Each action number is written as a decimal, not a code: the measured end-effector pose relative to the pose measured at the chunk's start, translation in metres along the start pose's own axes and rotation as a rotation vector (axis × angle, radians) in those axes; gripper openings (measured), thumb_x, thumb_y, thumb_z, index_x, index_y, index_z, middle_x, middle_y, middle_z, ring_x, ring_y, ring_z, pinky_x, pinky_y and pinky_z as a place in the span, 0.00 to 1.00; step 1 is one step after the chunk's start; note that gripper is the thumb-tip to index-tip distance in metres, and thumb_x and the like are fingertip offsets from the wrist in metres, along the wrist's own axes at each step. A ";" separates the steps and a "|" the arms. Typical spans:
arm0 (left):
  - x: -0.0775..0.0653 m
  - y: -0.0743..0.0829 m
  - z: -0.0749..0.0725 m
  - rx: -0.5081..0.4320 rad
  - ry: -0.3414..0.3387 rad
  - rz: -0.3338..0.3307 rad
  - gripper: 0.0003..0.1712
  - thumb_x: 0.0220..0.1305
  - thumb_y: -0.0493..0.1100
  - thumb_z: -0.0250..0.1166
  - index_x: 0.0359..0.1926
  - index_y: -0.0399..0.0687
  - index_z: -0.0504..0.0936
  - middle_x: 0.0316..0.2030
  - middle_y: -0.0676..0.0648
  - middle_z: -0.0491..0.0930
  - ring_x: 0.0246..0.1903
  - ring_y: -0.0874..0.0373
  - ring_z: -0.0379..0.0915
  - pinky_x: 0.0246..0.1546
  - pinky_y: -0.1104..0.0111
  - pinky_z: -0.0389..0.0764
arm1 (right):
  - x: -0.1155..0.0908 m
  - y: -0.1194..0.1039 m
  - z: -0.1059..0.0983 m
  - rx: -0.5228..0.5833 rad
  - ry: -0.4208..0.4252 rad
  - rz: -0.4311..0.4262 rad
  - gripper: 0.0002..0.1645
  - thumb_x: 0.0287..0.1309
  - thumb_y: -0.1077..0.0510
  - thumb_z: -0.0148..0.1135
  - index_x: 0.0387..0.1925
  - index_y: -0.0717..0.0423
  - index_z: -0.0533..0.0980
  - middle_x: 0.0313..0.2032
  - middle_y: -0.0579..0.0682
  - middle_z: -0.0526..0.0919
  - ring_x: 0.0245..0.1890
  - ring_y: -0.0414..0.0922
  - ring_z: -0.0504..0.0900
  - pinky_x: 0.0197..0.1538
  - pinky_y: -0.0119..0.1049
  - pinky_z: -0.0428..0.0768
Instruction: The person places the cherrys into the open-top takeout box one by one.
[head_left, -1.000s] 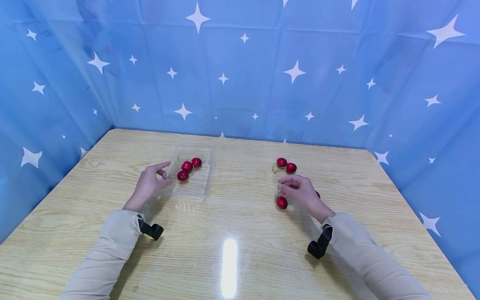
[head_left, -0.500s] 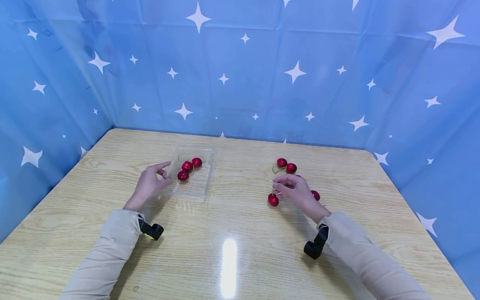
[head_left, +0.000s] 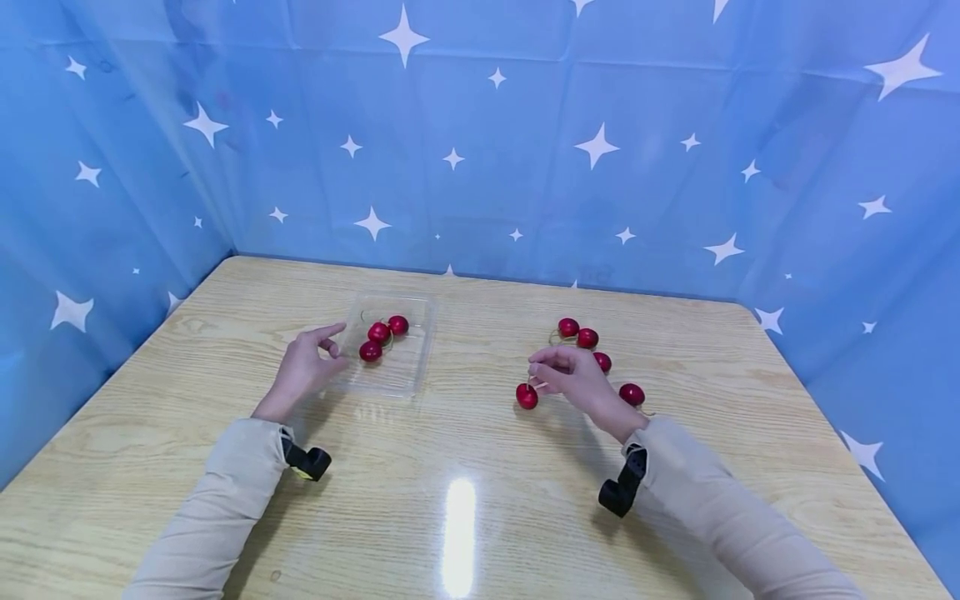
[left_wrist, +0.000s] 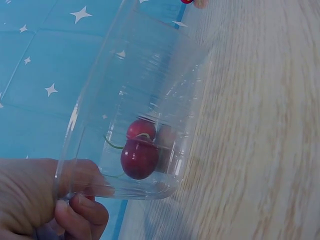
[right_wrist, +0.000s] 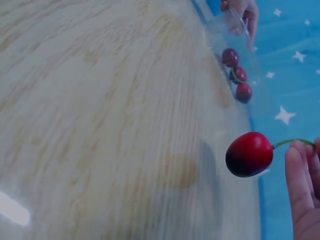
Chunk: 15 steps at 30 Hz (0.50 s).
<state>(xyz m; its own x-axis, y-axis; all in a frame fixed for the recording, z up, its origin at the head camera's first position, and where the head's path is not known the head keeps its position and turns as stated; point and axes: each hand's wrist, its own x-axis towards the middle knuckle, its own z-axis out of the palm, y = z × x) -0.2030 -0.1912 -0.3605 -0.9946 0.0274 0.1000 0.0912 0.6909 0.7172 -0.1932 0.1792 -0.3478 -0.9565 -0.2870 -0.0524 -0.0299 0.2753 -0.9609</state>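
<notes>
My left hand [head_left: 302, 367] pinches the near-left rim of a clear plastic box [head_left: 411, 385], thumb and fingers on either side of its wall [left_wrist: 75, 150]. Three red cherries [head_left: 370, 351] lie inside the box, thin green stems showing. To the right, my right hand [head_left: 577, 382] holds another cherry [head_left: 527, 396] by its stem. In the right wrist view this cherry [right_wrist: 250, 154] hangs beyond the fingertips, over the wooden table, its green stem [right_wrist: 292, 141] running back between thumb and fingers.
Several more cherries lie on the table [head_left: 487, 442] behind and beside my right hand: a joined pair [head_left: 587, 337] at the back, one cherry [head_left: 602, 362] by the knuckles and one [head_left: 632, 394] near the wrist. A blue star-patterned curtain [head_left: 517, 192] borders the table.
My right hand has moved left, carrying the cherry by its stem toward the box. Cherries behind it have come into view. My left hand keeps its place on the box.
</notes>
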 end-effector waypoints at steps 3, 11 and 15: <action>0.000 0.000 0.000 0.011 0.009 0.006 0.32 0.49 0.32 0.58 0.59 0.35 0.65 0.26 0.45 0.71 0.11 0.62 0.54 0.13 0.71 0.60 | 0.001 -0.005 0.000 0.000 -0.003 -0.005 0.18 0.58 0.61 0.53 0.46 0.71 0.69 0.38 0.63 0.76 0.35 0.47 0.79 0.42 0.45 0.75; 0.002 -0.001 0.001 0.012 0.015 0.012 0.32 0.48 0.31 0.58 0.59 0.35 0.66 0.26 0.45 0.72 0.12 0.61 0.55 0.13 0.72 0.60 | 0.006 -0.019 -0.001 0.052 0.015 -0.037 0.16 0.57 0.58 0.55 0.44 0.65 0.71 0.39 0.62 0.76 0.36 0.47 0.79 0.43 0.43 0.75; 0.002 -0.001 0.002 0.013 0.016 0.013 0.32 0.49 0.31 0.58 0.59 0.35 0.66 0.26 0.44 0.72 0.12 0.61 0.55 0.13 0.71 0.60 | 0.009 -0.025 0.000 0.068 0.007 -0.074 0.17 0.56 0.58 0.56 0.44 0.65 0.71 0.38 0.60 0.77 0.36 0.47 0.79 0.43 0.41 0.75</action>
<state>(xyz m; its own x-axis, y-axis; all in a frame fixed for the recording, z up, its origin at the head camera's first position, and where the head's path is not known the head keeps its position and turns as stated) -0.2050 -0.1903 -0.3622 -0.9924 0.0252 0.1207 0.1038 0.6995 0.7070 -0.2016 0.1698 -0.3241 -0.9543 -0.2980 0.0207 -0.0808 0.1905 -0.9784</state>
